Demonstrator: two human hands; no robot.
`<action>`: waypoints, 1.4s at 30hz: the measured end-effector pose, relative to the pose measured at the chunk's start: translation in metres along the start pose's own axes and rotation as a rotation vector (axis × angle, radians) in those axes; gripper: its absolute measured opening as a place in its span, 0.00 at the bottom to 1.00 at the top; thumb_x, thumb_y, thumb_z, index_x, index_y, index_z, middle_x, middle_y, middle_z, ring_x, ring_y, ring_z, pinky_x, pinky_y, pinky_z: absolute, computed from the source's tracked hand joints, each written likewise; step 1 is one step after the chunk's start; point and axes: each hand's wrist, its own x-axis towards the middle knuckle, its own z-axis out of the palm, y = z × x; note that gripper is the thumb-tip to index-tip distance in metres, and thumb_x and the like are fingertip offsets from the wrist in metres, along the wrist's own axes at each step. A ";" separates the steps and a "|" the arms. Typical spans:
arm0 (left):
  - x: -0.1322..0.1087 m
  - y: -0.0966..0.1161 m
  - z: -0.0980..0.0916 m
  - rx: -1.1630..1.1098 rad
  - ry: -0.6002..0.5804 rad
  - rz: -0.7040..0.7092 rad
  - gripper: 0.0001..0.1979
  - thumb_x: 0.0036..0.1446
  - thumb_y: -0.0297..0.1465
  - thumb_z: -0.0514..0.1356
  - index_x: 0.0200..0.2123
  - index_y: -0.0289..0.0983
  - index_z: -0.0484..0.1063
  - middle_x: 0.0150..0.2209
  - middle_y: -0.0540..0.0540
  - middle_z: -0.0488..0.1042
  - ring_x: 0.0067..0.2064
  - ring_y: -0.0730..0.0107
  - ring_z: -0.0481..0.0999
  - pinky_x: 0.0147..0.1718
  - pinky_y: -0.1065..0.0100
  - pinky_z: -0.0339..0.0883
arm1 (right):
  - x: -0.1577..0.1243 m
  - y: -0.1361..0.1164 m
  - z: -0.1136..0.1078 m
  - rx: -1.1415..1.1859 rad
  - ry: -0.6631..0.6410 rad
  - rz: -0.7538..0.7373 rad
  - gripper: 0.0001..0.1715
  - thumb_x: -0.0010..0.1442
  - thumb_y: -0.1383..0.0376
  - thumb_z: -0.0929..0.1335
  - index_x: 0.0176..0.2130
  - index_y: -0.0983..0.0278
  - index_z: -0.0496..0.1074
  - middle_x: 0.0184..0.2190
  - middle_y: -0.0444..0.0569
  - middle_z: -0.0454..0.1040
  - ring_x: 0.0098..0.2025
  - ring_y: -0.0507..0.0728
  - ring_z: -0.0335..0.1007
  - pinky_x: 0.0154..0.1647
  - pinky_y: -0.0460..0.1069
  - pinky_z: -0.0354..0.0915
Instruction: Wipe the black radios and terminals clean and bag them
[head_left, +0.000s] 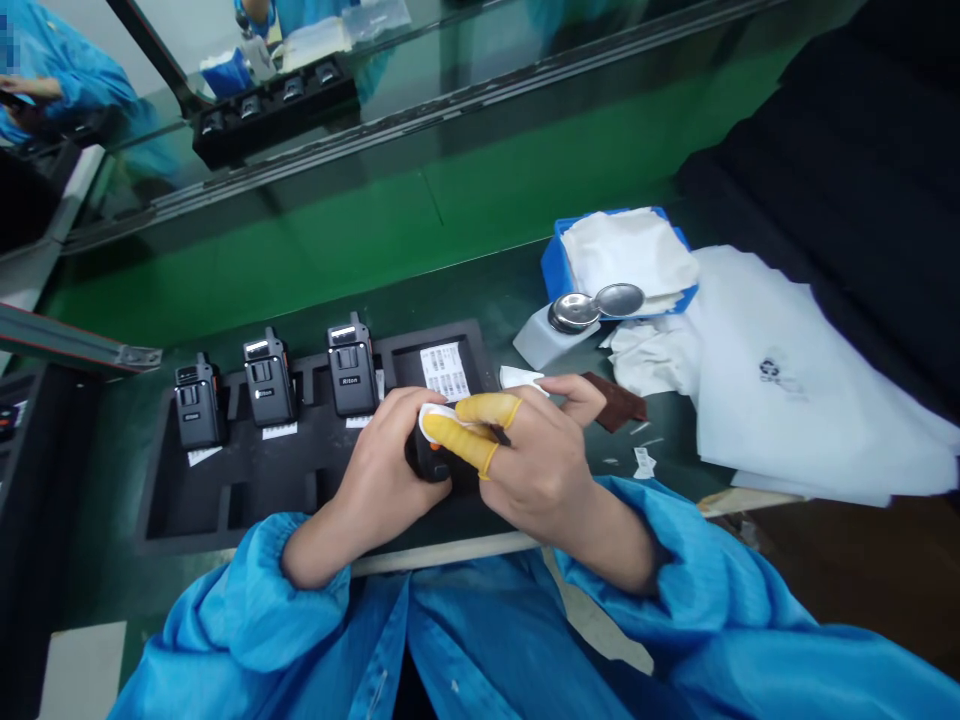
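Observation:
My left hand point(382, 470) is wrapped round a small black device point(429, 460), mostly hidden between my hands. My right hand point(536, 460), with yellow finger cots on two fingers, presses a small white cloth point(435, 420) onto the device's top. Both hands hover over a black foam tray point(247, 480). Three black devices point(268, 380) stand upright in the tray's back row, each with a small white label in front. A slot holding a printed white sheet point(445, 370) lies just beyond my hands.
A blue bin of white cloths point(626, 250) and a white dispenser with a metal lid point(574, 315) stand at the right. Large white sheets point(787, 390) cover the right side, with a brown pad point(619, 405) near them. Beyond a green conveyor point(337, 240), another person point(52, 80) works.

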 end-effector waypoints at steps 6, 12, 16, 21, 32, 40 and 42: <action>0.001 0.002 -0.002 0.032 0.011 -0.020 0.24 0.42 0.21 0.60 0.45 0.39 0.65 0.44 0.46 0.72 0.46 0.63 0.74 0.45 0.61 0.71 | -0.011 0.008 -0.004 0.001 -0.026 0.046 0.20 0.57 0.75 0.61 0.26 0.58 0.77 0.29 0.41 0.75 0.32 0.49 0.64 0.45 0.54 0.48; 0.002 0.002 -0.005 0.038 -0.012 -0.041 0.24 0.42 0.21 0.60 0.45 0.39 0.65 0.46 0.46 0.72 0.48 0.63 0.74 0.47 0.61 0.70 | -0.023 0.018 0.004 0.024 -0.045 0.133 0.17 0.50 0.77 0.61 0.24 0.61 0.74 0.28 0.44 0.74 0.32 0.51 0.63 0.43 0.55 0.50; 0.001 0.002 -0.003 0.046 -0.020 -0.056 0.24 0.42 0.21 0.60 0.46 0.39 0.65 0.46 0.45 0.72 0.49 0.62 0.74 0.48 0.60 0.69 | -0.032 0.022 0.007 0.030 -0.035 0.176 0.15 0.48 0.77 0.61 0.24 0.62 0.73 0.29 0.45 0.72 0.32 0.52 0.62 0.43 0.55 0.51; 0.008 -0.002 -0.008 0.091 -0.039 -0.065 0.24 0.45 0.28 0.61 0.49 0.39 0.66 0.48 0.44 0.74 0.50 0.59 0.75 0.50 0.59 0.69 | -0.029 0.041 -0.014 -0.077 -0.020 0.249 0.14 0.54 0.74 0.64 0.29 0.60 0.76 0.32 0.45 0.73 0.33 0.52 0.65 0.43 0.54 0.52; 0.096 -0.018 0.006 0.486 -0.144 -0.313 0.42 0.53 0.46 0.60 0.62 0.25 0.53 0.42 0.30 0.75 0.44 0.43 0.77 0.39 0.55 0.71 | 0.003 0.102 -0.020 -0.451 -0.153 0.347 0.17 0.55 0.73 0.61 0.32 0.62 0.78 0.33 0.52 0.70 0.37 0.58 0.58 0.36 0.54 0.47; 0.034 -0.012 0.006 0.574 -0.052 -0.062 0.32 0.57 0.38 0.62 0.61 0.31 0.58 0.55 0.31 0.68 0.50 0.46 0.75 0.45 0.55 0.72 | -0.001 0.108 -0.025 -0.411 -0.214 0.270 0.18 0.58 0.70 0.60 0.39 0.63 0.77 0.32 0.54 0.67 0.35 0.59 0.56 0.34 0.55 0.50; 0.003 -0.014 0.010 0.554 -0.060 0.167 0.27 0.58 0.36 0.61 0.57 0.30 0.62 0.55 0.31 0.70 0.55 0.46 0.71 0.54 0.51 0.67 | 0.002 0.100 -0.026 -0.384 -0.184 0.265 0.19 0.59 0.71 0.60 0.43 0.63 0.76 0.34 0.54 0.67 0.36 0.59 0.58 0.35 0.55 0.52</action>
